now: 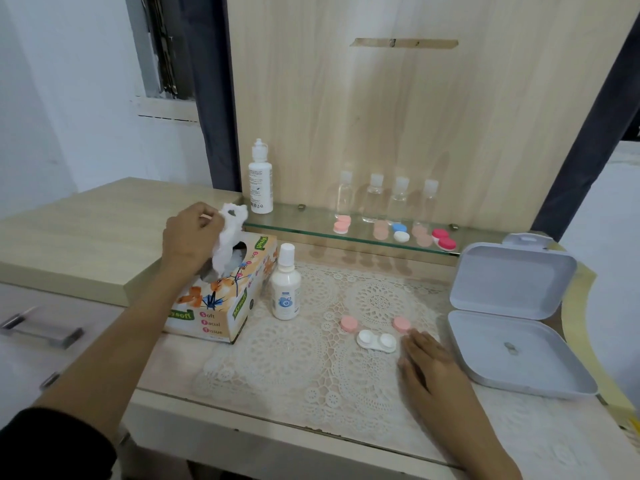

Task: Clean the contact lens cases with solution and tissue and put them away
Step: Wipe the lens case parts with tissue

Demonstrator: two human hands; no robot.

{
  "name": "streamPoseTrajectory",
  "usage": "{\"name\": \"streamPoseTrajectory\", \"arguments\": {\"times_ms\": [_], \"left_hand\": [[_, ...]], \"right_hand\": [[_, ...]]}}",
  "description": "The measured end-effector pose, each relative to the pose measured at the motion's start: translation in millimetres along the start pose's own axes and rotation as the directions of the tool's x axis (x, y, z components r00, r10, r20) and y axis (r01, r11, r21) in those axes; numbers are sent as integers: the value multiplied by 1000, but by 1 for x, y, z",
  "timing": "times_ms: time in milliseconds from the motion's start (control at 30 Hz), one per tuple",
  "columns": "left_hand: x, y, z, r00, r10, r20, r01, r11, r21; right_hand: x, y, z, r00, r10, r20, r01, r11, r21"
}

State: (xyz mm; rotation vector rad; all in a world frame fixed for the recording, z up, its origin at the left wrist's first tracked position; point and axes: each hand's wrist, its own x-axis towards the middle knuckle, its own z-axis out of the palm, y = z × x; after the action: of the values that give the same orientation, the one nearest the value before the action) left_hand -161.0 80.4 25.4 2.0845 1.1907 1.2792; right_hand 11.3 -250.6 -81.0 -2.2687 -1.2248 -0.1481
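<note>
My left hand (188, 233) pinches a white tissue (228, 233) that rises out of the floral tissue box (221, 299). A white open lens case (376, 341) lies on the lace mat, with its two pink caps (349, 323) (401, 324) off beside it. My right hand (427, 362) rests flat on the mat just right of the case, fingers straight. A small solution bottle (285, 289) stands next to the tissue box. At the right lies an open grey storage box (512, 348).
A glass shelf (311, 230) at the back carries a tall white bottle (260, 178), several clear small bottles (375, 197) and several more lens cases in pink, blue-white and red (444, 239). A drawer handle (41, 329) is at the left.
</note>
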Motion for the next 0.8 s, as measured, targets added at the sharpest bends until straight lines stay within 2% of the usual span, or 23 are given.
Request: {"name": "streamPoseTrajectory", "arguments": {"times_ms": [67, 167, 300, 367, 467, 533, 633, 800], "left_hand": [[0, 6, -2, 997, -75, -11, 73, 984, -160], [-9, 23, -8, 992, -112, -67, 85, 943, -321], [-34, 49, -18, 983, -77, -164, -18, 859, -512], [-54, 63, -23, 983, 3, -186, -107, 828, -550], [-92, 81, -23, 963, 202, -180, -266, 830, -490], [-116, 90, -12, 941, 317, -115, -334, 831, -444], [-142, 89, 18, 903, 426, 53, -380, 852, -361], [-167, 61, 76, 746, 570, 345, -570, 814, -112]], "right_hand": [[1, -1, -1, 1000, -1, 5, 1, 1000, 5], [1, -2, -2, 1000, -16, -5, 16, 1000, 6], [0, -2, -1, 1000, -10, -3, 10, 1000, 18], [0, -3, -4, 1000, 12, 5, -12, 997, 74], [3, -2, -10, 999, 42, -14, -38, 977, 210], [6, -1, -12, 999, 51, -10, -47, 968, 245], [13, 2, -8, 998, 59, -2, -57, 981, 185], [18, -4, -2, 997, 42, -65, -38, 997, 63]]}}
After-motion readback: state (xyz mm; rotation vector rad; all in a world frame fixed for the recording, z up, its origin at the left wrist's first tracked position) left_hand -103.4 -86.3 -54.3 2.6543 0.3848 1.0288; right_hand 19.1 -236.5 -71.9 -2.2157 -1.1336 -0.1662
